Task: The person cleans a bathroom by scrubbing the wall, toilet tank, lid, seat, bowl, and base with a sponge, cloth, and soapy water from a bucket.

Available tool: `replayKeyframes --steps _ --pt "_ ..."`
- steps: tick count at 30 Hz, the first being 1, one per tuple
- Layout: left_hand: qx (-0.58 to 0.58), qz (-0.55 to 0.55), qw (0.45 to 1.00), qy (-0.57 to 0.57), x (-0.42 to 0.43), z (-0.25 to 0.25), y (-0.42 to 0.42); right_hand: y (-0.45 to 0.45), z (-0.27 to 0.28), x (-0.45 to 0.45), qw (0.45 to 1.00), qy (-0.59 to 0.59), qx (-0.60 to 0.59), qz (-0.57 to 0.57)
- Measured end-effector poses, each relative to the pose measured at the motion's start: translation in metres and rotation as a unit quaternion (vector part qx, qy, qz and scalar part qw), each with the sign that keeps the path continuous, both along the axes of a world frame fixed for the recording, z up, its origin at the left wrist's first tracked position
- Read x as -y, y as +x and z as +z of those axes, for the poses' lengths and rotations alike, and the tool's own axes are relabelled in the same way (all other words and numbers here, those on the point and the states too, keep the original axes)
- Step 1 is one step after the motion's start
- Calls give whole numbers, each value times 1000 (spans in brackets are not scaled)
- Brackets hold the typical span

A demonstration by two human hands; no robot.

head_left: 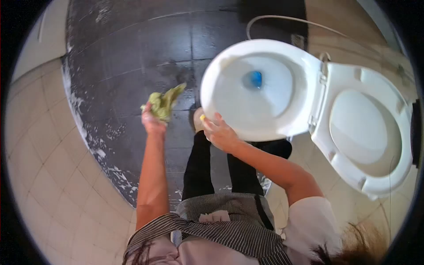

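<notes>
My left hand (153, 122) is closed around a crumpled yellow-green cloth (162, 104), held over the dark tiles with one corner hanging loose. At the near left edge of the toilet bowl (212, 88), my right hand (219, 134) has its fingers curled in. A bit of something small and yellow (202, 117) shows at those fingertips; the rest of it is hidden by the hand. Blue water (256, 79) lies at the bottom of the white bowl. The toilet seat and lid (360, 128) are raised and lean back to the right.
Dark floor tiles (128, 57) with white foam along their left edge (95, 148) lie around the toilet. A pale hose (287, 17) curves behind the bowl. Beige wall tiles (44, 176) rise on the left. My legs in black trousers (198, 170) stand close to the bowl.
</notes>
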State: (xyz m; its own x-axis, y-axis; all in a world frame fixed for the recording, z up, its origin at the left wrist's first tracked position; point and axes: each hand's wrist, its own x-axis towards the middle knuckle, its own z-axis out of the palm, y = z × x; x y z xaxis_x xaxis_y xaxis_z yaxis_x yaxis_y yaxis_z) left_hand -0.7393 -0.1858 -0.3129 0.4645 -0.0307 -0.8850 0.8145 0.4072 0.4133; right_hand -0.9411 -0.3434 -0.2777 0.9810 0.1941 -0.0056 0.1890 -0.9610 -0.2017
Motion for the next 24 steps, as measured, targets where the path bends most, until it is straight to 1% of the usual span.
replayKeyframes --steps 2,3,4,5,7,8,9,10,11,12,13,14,15,16,17,18,19,20,21,22,23,24 --pt "4 -36 999 -12 -23 0 -6 -45 16 18 999 46 18 11" --pt "2 -46 999 -22 -29 -2 -11 -68 17 23 997 75 -32 9" --pt "11 -49 999 15 -37 -3 -17 -82 17 29 991 106 -78 8" --pt "21 -50 997 55 -38 2 -21 -88 20 38 992 101 -77 1" --pt "20 -59 997 51 -34 13 -36 -98 21 48 971 168 -170 -3" --pt "17 -63 997 46 -28 17 -44 -90 17 45 979 177 -103 6" --pt "14 -73 996 41 -21 19 -50 -76 10 38 979 179 -99 -9" --pt "9 -52 998 39 -13 18 -56 -54 4 32 979 179 -95 -22" --pt "5 -28 999 37 -3 16 -60 -26 -5 29 979 196 -19 -59" --pt "17 -34 999 33 9 22 -62 7 2 41 953 278 -44 -111" --pt "16 -37 999 32 20 22 -61 29 -23 50 970 217 10 -108" --pt "72 -55 996 20 32 20 -60 49 -47 65 962 128 145 -195" --pt "125 -73 989 10 43 19 -60 70 -26 99 949 85 43 -299" --pt "150 -86 984 37 65 28 -60 75 -34 132 941 -62 -3 -332" --pt "176 -98 977 62 90 33 -60 68 -20 171 921 -188 -17 -342" --pt "230 -132 962 62 109 27 -59 56 -32 205 886 -146 -12 -440" --pt "282 -161 944 59 127 21 -60 29 -36 235 863 -191 86 -459" --pt "322 -248 901 149 147 24 -60 -2 -34 255 847 -208 43 -488" --pt "356 -329 842 237 163 27 -63 -37 -32 269 836 -206 21 -509" --pt "354 -325 845 236 174 26 -68 -62 -24 277 824 -201 -1 -529" --pt "452 -391 703 386 182 25 -74 -74 -1 268 818 -197 -108 -530" --pt "524 -436 520 515 185 24 -77 -91 -8 259 813 -172 -69 -552"
